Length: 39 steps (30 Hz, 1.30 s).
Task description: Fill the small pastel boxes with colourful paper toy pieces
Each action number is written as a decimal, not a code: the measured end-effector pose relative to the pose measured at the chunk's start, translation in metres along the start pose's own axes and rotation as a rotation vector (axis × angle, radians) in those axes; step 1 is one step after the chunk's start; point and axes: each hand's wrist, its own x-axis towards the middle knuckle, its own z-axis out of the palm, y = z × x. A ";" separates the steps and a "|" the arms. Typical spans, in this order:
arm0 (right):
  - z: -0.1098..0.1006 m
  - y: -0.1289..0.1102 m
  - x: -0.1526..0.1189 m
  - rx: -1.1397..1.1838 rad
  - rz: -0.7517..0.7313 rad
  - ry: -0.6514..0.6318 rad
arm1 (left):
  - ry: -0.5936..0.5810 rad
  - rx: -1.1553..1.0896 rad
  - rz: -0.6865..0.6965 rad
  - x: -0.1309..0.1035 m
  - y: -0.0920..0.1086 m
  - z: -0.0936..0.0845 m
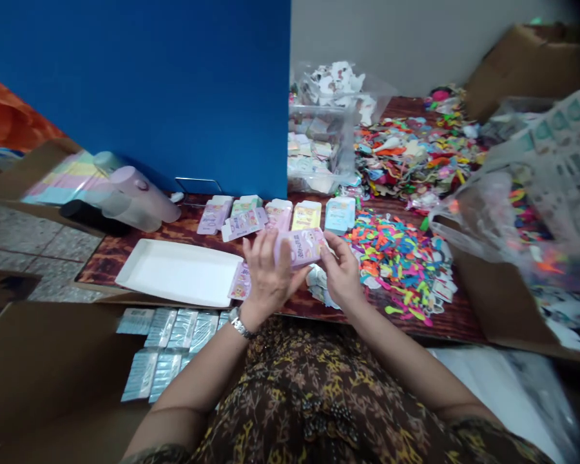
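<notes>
A small lilac carton (302,249) with printed pictures is held between my two hands above the table's front edge. My left hand (269,267) closes around its left end, thumb across the printed face. On the right end, the fingers and thumb of my right hand (342,267) pinch it. A second lilac carton (240,282) is partly hidden behind my left hand. Behind them stand rows of purple (214,216), green (247,204), pink (280,212), yellow (306,216) and blue cartons (339,216), with one loose purple carton (245,223) lying across.
A white tray (174,270) lies left. Colourful balloons (396,258) are heaped right, with a clear bin (321,148) behind. Plastic cylinders (135,196) stand far left. Below the table, a cardboard box (53,361) sits beside wrapped blue packs (169,335).
</notes>
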 end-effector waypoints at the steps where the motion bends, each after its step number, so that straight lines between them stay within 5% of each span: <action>1: 0.002 0.003 -0.002 0.126 0.094 0.008 | 0.041 -0.140 -0.015 -0.001 -0.002 0.003; 4: 0.003 0.008 -0.013 0.313 0.263 -0.138 | -0.087 -0.609 -0.175 -0.006 -0.003 0.012; 6: -0.009 0.009 -0.020 0.193 0.230 -0.273 | -0.189 -0.793 -0.305 -0.007 0.000 0.016; 8: -0.039 0.012 -0.023 -0.109 0.113 -0.332 | -0.183 -0.834 -0.377 -0.006 0.000 0.016; 13: -0.145 0.034 -0.022 -0.925 -0.077 -0.214 | -0.193 -0.806 -0.425 -0.004 -0.006 0.019; 17: -0.186 0.057 -0.027 -1.227 -0.029 -0.155 | -0.297 -0.797 -0.422 -0.006 -0.002 0.029; 21: -0.190 0.067 -0.024 -1.261 0.011 -0.014 | -0.401 -0.785 -0.389 -0.009 0.007 0.036; 32: -0.176 0.052 -0.002 -1.414 0.427 0.019 | -0.604 -0.718 -0.264 -0.012 0.019 0.033; 39: -0.175 0.053 0.000 -1.390 0.450 0.035 | -0.652 -0.710 -0.274 -0.014 0.024 0.038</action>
